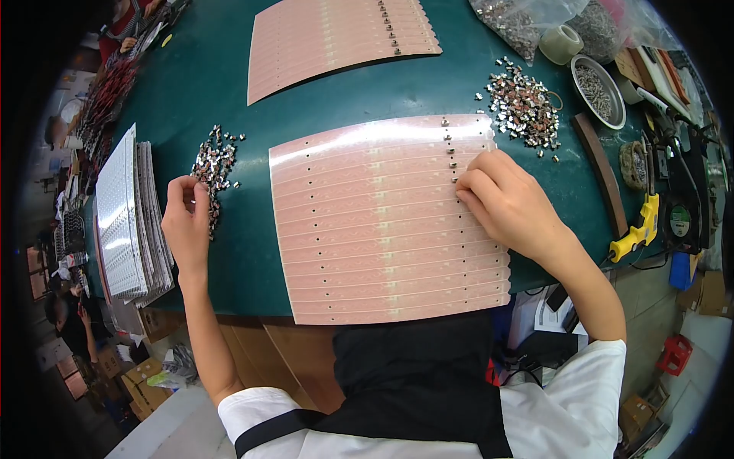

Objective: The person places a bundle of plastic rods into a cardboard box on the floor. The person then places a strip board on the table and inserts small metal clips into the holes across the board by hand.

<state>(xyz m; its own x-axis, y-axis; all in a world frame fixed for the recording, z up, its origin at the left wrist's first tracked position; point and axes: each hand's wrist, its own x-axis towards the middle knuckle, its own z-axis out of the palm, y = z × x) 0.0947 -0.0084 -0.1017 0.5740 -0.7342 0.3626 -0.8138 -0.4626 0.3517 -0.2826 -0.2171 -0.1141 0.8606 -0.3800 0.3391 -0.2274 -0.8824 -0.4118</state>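
A pink sheet (352, 229) marked into long strips lies on the green table in front of me. It has a column of small dark holes on its left side and another on its right. Small metal clips (451, 152) sit along the upper part of the right column. My right hand (508, 200) rests over the sheet just below those clips, fingertips pinched together; what they hold is hidden. On the left, my left hand (186, 218) is at the edge of a pile of small metal clips (216, 162), thumb and fingers closed together, contents not visible.
Another pink sheet (329, 42) with clips lies farther back. A larger clip pile (524, 107) is at the right, near a metal bowl (599, 92) and a dark curved bar (600, 172). A yellow-handled tool (638, 229) lies at the right edge; stacked perforated sheets (126, 222) stand left.
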